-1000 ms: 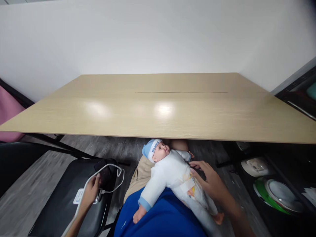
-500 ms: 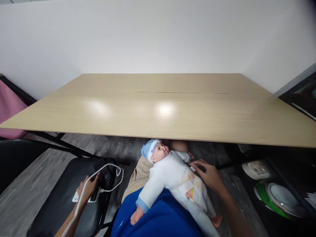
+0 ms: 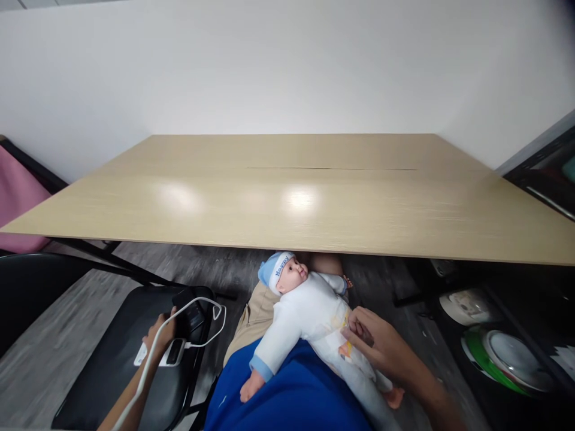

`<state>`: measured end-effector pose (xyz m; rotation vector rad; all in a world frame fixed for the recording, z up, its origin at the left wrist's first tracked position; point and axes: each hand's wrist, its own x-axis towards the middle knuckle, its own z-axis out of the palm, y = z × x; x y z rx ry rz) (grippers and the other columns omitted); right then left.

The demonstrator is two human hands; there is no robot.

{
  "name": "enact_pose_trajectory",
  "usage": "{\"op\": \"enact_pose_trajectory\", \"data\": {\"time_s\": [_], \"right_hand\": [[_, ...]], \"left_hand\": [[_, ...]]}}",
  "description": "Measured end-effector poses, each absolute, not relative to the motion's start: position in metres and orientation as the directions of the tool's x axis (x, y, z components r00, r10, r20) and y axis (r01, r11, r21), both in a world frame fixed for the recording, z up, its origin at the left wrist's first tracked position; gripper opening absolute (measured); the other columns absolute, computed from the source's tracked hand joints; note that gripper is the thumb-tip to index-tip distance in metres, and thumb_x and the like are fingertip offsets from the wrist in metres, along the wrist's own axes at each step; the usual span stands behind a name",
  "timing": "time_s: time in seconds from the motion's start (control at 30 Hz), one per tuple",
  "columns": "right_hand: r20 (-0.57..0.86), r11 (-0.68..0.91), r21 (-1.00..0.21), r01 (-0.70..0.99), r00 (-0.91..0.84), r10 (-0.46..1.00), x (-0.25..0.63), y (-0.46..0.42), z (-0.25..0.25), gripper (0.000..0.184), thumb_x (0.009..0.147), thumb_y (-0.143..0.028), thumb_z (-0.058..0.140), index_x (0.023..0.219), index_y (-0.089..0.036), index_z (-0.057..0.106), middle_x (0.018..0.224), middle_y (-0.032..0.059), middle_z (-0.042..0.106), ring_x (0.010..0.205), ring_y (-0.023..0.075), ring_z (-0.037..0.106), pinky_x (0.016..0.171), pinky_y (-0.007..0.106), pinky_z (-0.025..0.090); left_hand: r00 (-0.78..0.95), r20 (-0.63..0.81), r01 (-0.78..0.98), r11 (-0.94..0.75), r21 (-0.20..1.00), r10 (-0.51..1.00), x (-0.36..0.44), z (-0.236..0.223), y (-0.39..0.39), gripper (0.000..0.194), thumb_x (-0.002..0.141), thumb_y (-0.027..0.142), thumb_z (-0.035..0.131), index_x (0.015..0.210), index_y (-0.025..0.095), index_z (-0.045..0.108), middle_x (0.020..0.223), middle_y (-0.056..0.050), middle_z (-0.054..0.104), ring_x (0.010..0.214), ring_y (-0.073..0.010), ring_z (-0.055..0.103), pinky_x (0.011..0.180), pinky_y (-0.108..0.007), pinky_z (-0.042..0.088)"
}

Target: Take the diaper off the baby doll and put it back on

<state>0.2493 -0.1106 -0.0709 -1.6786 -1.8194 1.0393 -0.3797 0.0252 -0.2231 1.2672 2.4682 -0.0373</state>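
Note:
A baby doll (image 3: 291, 317) in white clothes with pale blue cuffs and a blue-and-white cap lies face up across my lap. Round its waist is a printed diaper (image 3: 345, 349) with yellow and orange figures. My right hand (image 3: 371, 335) is at the side of the diaper, fingers curled and pinched against its edge. On the left, my left hand (image 3: 160, 332) rests over the chair seat with curled fingers, partly hidden. Beside it lie a white power strip (image 3: 173, 353) and a dark box-like object (image 3: 192, 314). A white cable (image 3: 155, 344) loops over that hand.
A wooden table (image 3: 269, 209) stretches in front, its near edge above the doll's head. A black chair (image 3: 121, 359) stands at my left. To the right, a dark shelf holds a white appliance (image 3: 465, 307) and a green-rimmed round container (image 3: 480, 359).
My right hand has moved down and slightly inward from near the doll's hand onto the diaper's side. My left hand has shifted slightly. The doll stays in place.

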Motion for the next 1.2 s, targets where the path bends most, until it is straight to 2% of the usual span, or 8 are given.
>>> {"op": "enact_pose_trajectory", "data": {"time_s": [0.13, 0.47, 0.63, 0.73, 0.9, 1.0, 1.07, 1.2], "right_hand": [[-0.133, 0.041, -0.714, 0.699, -0.192, 0.972, 0.241, -0.110, -0.068, 0.040, 0.113, -0.052, 0.053, 0.086, -0.023, 0.054, 0.085, 0.0008, 0.059, 0.082, 0.0195, 0.057, 0.078, 0.034, 0.042], [0.040, 0.263, -0.806, 0.531, -0.395, 0.918, 0.229, -0.125, -0.046, 0.028, 0.114, -0.035, 0.053, 0.090, -0.023, 0.061, 0.093, 0.0020, 0.066, 0.094, 0.0192, 0.062, 0.094, 0.034, 0.048], [0.187, 0.357, -0.779, 0.515, -0.353, 0.917, 0.231, -0.110, -0.063, 0.026, 0.112, -0.034, 0.055, 0.132, -0.031, 0.072, 0.147, 0.0089, 0.063, 0.140, 0.0256, 0.058, 0.117, 0.040, 0.048], [0.153, 0.305, -0.764, 0.568, -0.299, 0.942, 0.247, -0.094, -0.079, 0.033, 0.114, -0.038, 0.050, 0.137, -0.027, 0.071, 0.144, 0.0119, 0.067, 0.136, 0.0268, 0.062, 0.115, 0.042, 0.051], [-0.101, 0.069, -0.777, 0.626, -0.232, 0.968, 0.290, -0.108, -0.081, 0.045, 0.111, -0.051, 0.049, 0.088, -0.024, 0.076, 0.087, 0.0077, 0.075, 0.089, 0.0256, 0.069, 0.089, 0.038, 0.059], [-0.321, -0.182, -0.784, 0.594, -0.137, 0.937, 0.311, -0.137, -0.088, 0.044, 0.102, -0.060, 0.059, 0.082, -0.026, 0.079, 0.083, 0.0073, 0.079, 0.081, 0.0282, 0.074, 0.075, 0.035, 0.061], [-0.418, -0.302, -0.782, 0.545, -0.099, 0.903, 0.315, -0.157, -0.101, 0.041, 0.093, -0.064, 0.066, 0.080, -0.028, 0.081, 0.074, 0.0058, 0.077, 0.072, 0.0286, 0.074, 0.066, 0.034, 0.060], [-0.469, -0.400, -0.805, 0.437, -0.057, 0.882, 0.299, -0.182, -0.136, 0.038, 0.079, -0.067, 0.071, 0.078, -0.030, 0.080, 0.066, 0.0027, 0.074, 0.069, 0.0310, 0.076, 0.062, 0.037, 0.062]], "left_hand": [[-0.491, -0.173, 0.829, 0.519, 0.211, 0.854, -0.364, -0.215, -0.003, 0.064, 0.100, 0.063, 0.031, 0.122, 0.014, 0.066, 0.143, -0.025, 0.070, 0.136, -0.0470, 0.061, 0.111, -0.057, 0.049], [0.027, 0.113, 0.707, -0.099, 0.700, 0.993, -0.260, -0.132, -0.085, 0.041, 0.111, 0.055, 0.047, 0.093, 0.022, 0.064, 0.087, -0.004, 0.071, 0.082, -0.0224, 0.066, 0.077, -0.033, 0.053], [0.547, 0.514, 0.375, -0.743, 0.555, 0.660, -0.193, -0.079, -0.058, 0.037, 0.117, 0.035, 0.035, 0.097, 0.022, 0.063, 0.078, -0.004, 0.065, 0.074, -0.0206, 0.057, 0.071, -0.035, 0.044], [0.663, 0.624, 0.150, -0.890, 0.430, 0.413, -0.126, -0.042, -0.025, 0.048, 0.118, 0.047, 0.026, 0.097, 0.021, 0.062, 0.081, -0.007, 0.066, 0.075, -0.0220, 0.054, 0.072, -0.038, 0.039], [0.882, 0.314, 0.190, -0.876, 0.444, 0.351, 0.028, -0.007, 0.016, 0.041, 0.112, 0.055, 0.050, 0.118, 0.019, 0.069, 0.112, -0.011, 0.075, 0.107, -0.0251, 0.064, 0.096, -0.039, 0.049], [0.971, -0.169, 0.218, -0.907, 0.361, 0.167, 0.122, -0.027, 0.020, 0.050, 0.100, 0.055, 0.070, 0.128, 0.014, 0.074, 0.131, -0.018, 0.075, 0.131, -0.0360, 0.063, 0.111, -0.051, 0.050], [0.826, -0.564, 0.229, -0.914, 0.336, -0.001, 0.171, -0.052, 0.014, 0.032, 0.084, 0.042, 0.090, 0.097, 0.013, 0.084, 0.109, -0.016, 0.082, 0.117, -0.0367, 0.073, 0.099, -0.047, 0.059], [0.813, -0.582, 0.248, -0.895, 0.370, -0.016, 0.211, -0.096, -0.001, 0.035, 0.072, 0.025, 0.097, 0.050, 0.021, 0.070, 0.062, -0.002, 0.075, 0.064, -0.0228, 0.073, 0.071, -0.037, 0.063]]}}
